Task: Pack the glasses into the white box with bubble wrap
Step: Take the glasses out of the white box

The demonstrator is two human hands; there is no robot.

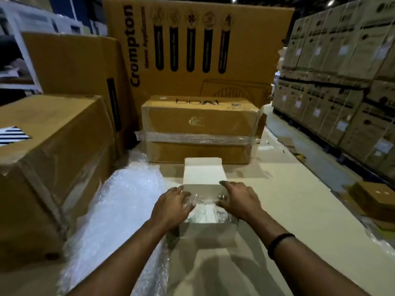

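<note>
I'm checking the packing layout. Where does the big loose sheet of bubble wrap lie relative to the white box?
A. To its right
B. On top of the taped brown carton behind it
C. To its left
C: the bubble wrap spreads over the surface left of the white box, beside the left hand.

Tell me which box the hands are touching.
The small white box, between the left hand and right hand, lid flap up. The other boxes are brown cardboard, untouched.
</note>
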